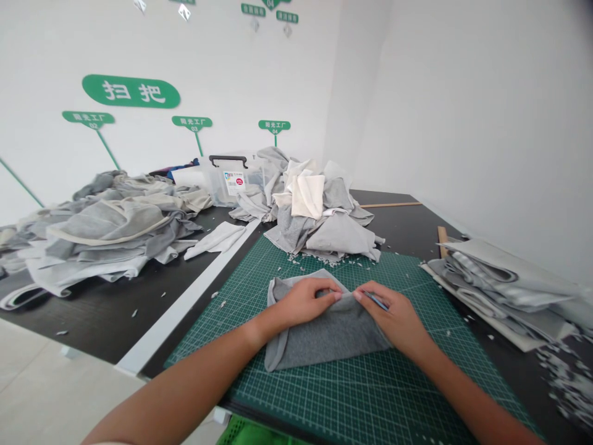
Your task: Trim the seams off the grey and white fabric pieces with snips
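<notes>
- A left hand [309,301] pinches the upper edge of a flat, dark-grey fabric piece [328,337], lower centre of the frame.
- A right hand [393,311], at the same edge, grips a slim blue tool [377,301] (its type is unclear).
- Beneath lies a green gridded cutting mat [417,371].
- Grey-and-cream cloths [324,216] heap at centre, beside a clear plastic box [221,186].

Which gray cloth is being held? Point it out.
The gray cloth on the green cutting mat, its edge pinched by left hand and right hand; the piled cloths lie untouched.
</notes>
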Available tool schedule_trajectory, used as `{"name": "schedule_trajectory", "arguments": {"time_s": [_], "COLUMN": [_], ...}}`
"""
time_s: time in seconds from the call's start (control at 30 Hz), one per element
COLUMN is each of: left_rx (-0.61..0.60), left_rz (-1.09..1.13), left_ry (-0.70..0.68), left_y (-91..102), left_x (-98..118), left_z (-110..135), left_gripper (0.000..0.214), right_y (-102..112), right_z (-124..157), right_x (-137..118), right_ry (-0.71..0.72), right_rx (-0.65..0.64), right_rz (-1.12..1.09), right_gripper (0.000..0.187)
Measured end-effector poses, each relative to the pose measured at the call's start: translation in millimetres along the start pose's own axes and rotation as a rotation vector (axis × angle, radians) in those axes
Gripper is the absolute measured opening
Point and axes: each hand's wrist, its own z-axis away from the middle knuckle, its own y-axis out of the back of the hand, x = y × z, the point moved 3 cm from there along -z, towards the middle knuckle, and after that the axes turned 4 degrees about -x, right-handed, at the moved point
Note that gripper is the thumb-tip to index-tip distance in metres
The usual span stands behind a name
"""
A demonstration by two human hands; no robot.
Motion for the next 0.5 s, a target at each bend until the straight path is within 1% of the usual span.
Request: {"name": "schedule_trajectory", "arguments": {"time_s": [0.07,0.13,0.23,0.37,0.43,0.5], "left_rx": [-0.030,-0.034,0.011,0.093,0.089,0.075], "left_rz": [-0.005,-0.043,-0.115,-0.248,-0.283,-0.294], "left_ry": [-0.008,-0.007,-0.043,-0.083,-0.085,-0.084], "left_y": [-2.1,-3.5,-3.2,-0.5,-1.0,-2.6], "left_x": [-0.1,-0.8,-0.9,0.0,-0.1,-0.7], "left_z": [1.3,1.6,0.1,-1.1,-0.8,-0.4], "left_gripper": [0.023,0.020,0.022,0.027,0.026,0.026], "right_y": [0.1,1.3,2.7,-0.2,-2.2,-4.0], "right_z": [-0.3,-0.7,-1.9,-3.0,-1.9,0.1], "right_x": [1.3,2.4,2.8,2.3,2.9,4.0], "right_ry": [-0.014,-0.031,-0.039,-0.005,-0.002,-0.029], "right_rx": [0.009,0.022,0.020,-0.033,-0.036,-0.028], "right_rz": [-0.019,-0.023,-0.032,-0.062,-0.059,-0.025], "right_gripper": [0.028,0.028,0.029,0.031,0.030,0.030]}}
